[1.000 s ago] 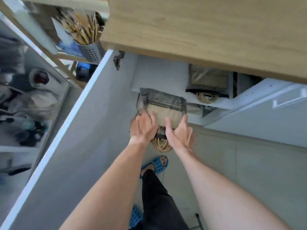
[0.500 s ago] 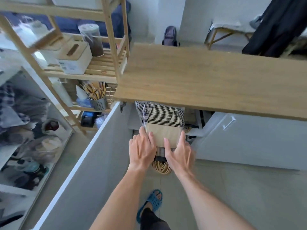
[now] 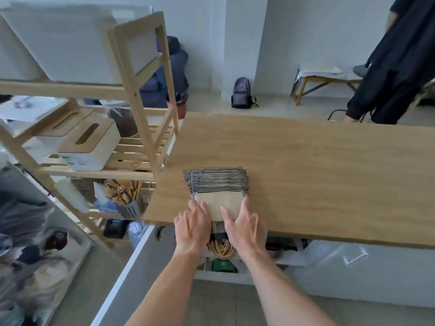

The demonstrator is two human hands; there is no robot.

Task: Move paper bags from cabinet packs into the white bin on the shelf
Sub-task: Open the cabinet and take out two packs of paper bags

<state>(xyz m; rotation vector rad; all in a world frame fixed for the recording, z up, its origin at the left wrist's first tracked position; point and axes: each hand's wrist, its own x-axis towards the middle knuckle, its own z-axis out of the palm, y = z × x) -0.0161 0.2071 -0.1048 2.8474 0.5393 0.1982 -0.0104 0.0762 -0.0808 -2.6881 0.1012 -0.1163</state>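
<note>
One pack of paper bags (image 3: 219, 196) lies flat at the near edge of the wooden bench (image 3: 317, 175), its near end overhanging; its twine handles (image 3: 221, 249) hang below the edge, count unreadable, and how many bags are inside can't be told through the wrap. Striped band covers the far half, plain brown paper the near half. Left hand (image 3: 191, 228) and right hand (image 3: 246, 228) both flank the near end, fingers (image 3: 227, 214) spread flat on the pack's sides, pressing it between them, not curled shut. White bin (image 3: 63, 43) sits on the top shelf of the wooden rack (image 3: 138, 90) at left, top edge cut off by the frame. Open cabinet (image 3: 259, 262) under the bench mostly hidden; contents unclear. Left side blurred. Two tissue boxes (image 3: 89, 147) on the rack's middle shelf, one backpack (image 3: 242, 92) on the floor by the far wall.
</note>
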